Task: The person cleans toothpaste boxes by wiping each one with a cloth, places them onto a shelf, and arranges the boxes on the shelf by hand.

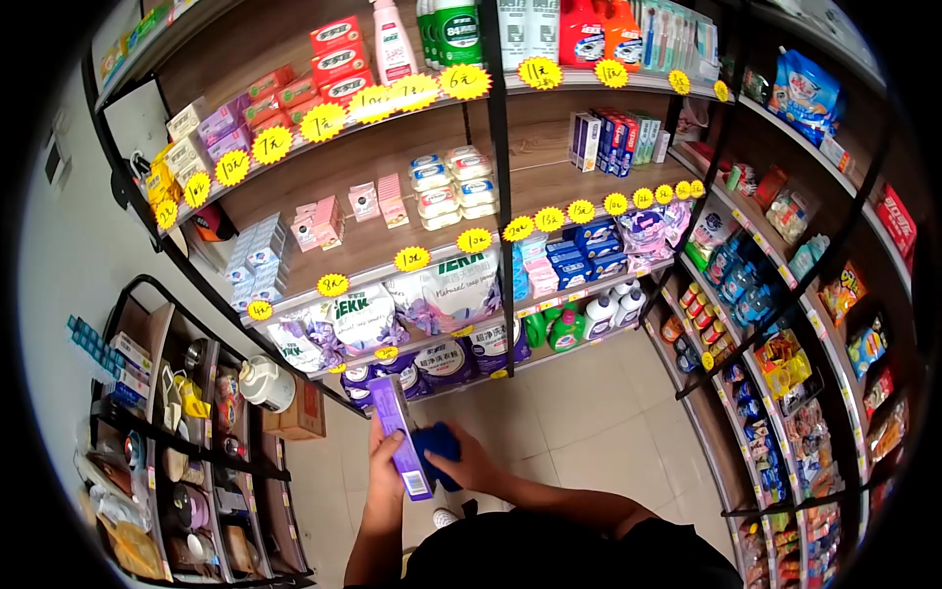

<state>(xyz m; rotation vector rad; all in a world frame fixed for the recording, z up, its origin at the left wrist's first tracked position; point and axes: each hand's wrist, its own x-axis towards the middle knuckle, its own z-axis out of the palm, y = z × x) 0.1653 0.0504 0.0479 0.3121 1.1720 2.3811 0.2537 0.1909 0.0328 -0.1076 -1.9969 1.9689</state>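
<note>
A long purple and white box (397, 432), with a barcode at its lower end, is held upright in front of the shelves. My left hand (386, 456) grips it from the left side, fingers wrapped round it. Just right of the box, my right hand (473, 461) is closed on a dark blue cloth (438, 454), which touches or nearly touches the box. Part of the cloth is hidden behind the fingers. Both hands are below the bottom shelf, over the tiled floor.
Ahead, shelves (392, 250) carry boxes, soap, detergent bags and bottles with yellow price tags. Another shelf unit (775, 280) with snacks stands on the right. At the left, a low rack (211, 432) holds household goods beside a cardboard box (297, 412) and a white jug (267, 384).
</note>
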